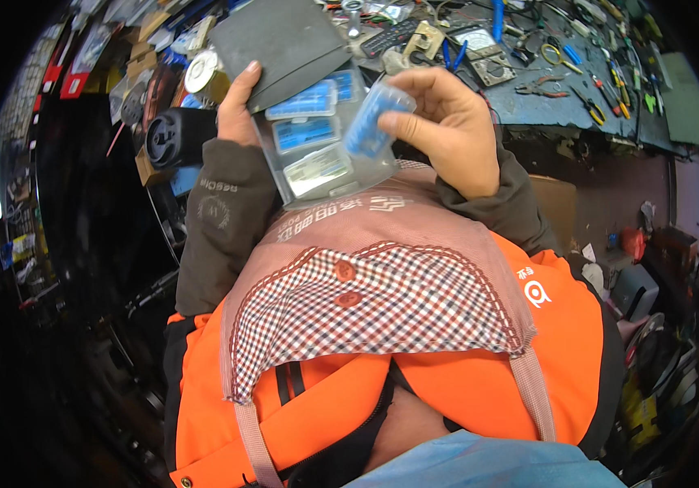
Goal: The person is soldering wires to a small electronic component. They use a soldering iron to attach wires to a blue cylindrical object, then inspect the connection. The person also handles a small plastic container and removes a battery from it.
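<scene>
Clear plastic, blue inside: my right hand (441, 122) pinches a small case (377, 120) between thumb and fingers; slick walls could slip that grip. Just left, similar cases (305, 135) lie in the grey box (377, 176), clamped by my left hand (240, 106), thumb at the dark lid's (280, 41) edge. If tipped, I'd expect spills. Farther forward, the cluttered bench (520, 107) could hide anything dropped.

Bluish workbench (522, 106); on top, red-handled pliers (542, 88), yellow-handled pliers (589, 106), yellow ring (559, 56).
</scene>
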Motion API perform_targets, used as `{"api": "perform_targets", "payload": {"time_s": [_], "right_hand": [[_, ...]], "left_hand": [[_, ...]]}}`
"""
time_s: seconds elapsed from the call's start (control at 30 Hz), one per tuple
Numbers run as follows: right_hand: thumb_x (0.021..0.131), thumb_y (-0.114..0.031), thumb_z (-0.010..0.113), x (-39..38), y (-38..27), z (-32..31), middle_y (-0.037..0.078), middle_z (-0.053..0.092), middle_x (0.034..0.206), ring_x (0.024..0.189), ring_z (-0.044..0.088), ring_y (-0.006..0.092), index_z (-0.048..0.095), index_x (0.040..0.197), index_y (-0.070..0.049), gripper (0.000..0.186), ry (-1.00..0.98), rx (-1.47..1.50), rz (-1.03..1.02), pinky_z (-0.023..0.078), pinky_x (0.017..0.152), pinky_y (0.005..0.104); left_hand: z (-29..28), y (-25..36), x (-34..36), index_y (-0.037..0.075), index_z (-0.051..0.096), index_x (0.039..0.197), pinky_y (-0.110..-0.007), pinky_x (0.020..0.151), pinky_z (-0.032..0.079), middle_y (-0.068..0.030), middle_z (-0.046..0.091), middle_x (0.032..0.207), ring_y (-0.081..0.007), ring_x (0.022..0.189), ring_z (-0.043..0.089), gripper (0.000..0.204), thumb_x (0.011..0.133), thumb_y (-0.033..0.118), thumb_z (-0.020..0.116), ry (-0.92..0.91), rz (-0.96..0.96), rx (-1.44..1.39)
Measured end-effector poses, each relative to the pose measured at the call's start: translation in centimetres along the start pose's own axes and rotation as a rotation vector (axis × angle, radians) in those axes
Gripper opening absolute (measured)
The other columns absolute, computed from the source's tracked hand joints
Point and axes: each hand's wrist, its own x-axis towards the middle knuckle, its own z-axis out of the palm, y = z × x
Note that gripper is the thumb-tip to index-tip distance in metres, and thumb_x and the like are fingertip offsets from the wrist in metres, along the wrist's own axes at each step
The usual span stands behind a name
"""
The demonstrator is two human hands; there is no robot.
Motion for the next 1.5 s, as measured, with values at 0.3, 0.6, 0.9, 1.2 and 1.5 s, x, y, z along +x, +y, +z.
{"api": "perform_targets", "payload": {"time_s": [0.3,0.6,0.9,1.2,1.5], "right_hand": [[0.098,0.002,0.071,0.1,-0.8,-1.4,0.009,0.077,0.112,0.091,0.071,0.0128,0.068,0.131,0.005,0.033,0.334,0.038,-0.106,0.059,0.08,0.028],[0.091,0.002,0.08,0.0,0.6,-2.7,0.004,0.074,0.103,0.09,0.069,0.0084,0.073,0.126,0.002,0.036,0.405,-0.192,-0.265,0.055,0.077,0.0236],[0.105,-0.013,0.062,0.9,1.4,-5.1,0.012,0.075,0.107,0.087,0.074,0.0221,0.064,0.125,0.002,0.025,0.364,0.671,0.075,0.062,0.081,0.0399],[0.106,-0.012,0.061,0.9,3.2,-6.1,0.012,0.073,0.107,0.091,0.073,0.0249,0.062,0.121,0.0,0.019,0.369,0.89,0.174,0.063,0.082,0.0407],[0.104,-0.011,0.063,0.2,5.1,-7.0,0.012,0.071,0.109,0.084,0.072,0.0247,0.059,0.124,-0.001,0.023,0.641,0.562,0.082,0.062,0.076,0.0412]], "left_hand": [[1.0,-0.2,0.0,-0.002,0.059,0.145,-0.052,0.106,0.057,-0.0234,0.071,0.134,-0.0378,0.118,0.071,0.065,0.1,0.043,0.071,0.082,0.006,0.052],[0.4,-0.3,0.5,-0.002,0.058,0.145,-0.052,0.103,0.059,-0.0225,0.071,0.133,-0.0375,0.117,0.072,0.065,0.1,0.044,0.072,0.09,-0.013,0.051],[0.9,-0.4,0.4,-0.002,0.057,0.146,-0.053,0.104,0.058,-0.0237,0.071,0.134,-0.0376,0.118,0.072,0.066,0.1,0.044,0.072,0.128,-0.013,0.075],[1.5,-0.5,0.2,0.003,0.059,0.145,-0.051,0.102,0.058,-0.0188,0.072,0.134,-0.0345,0.116,0.071,0.062,0.102,0.045,0.072,0.099,-0.015,0.058],[-2.2,-0.2,2.6,0.005,0.062,0.145,-0.053,0.106,0.056,-0.0159,0.072,0.138,-0.0343,0.121,0.071,0.055,0.106,0.043,0.067,0.04,-0.032,0.106]]}}
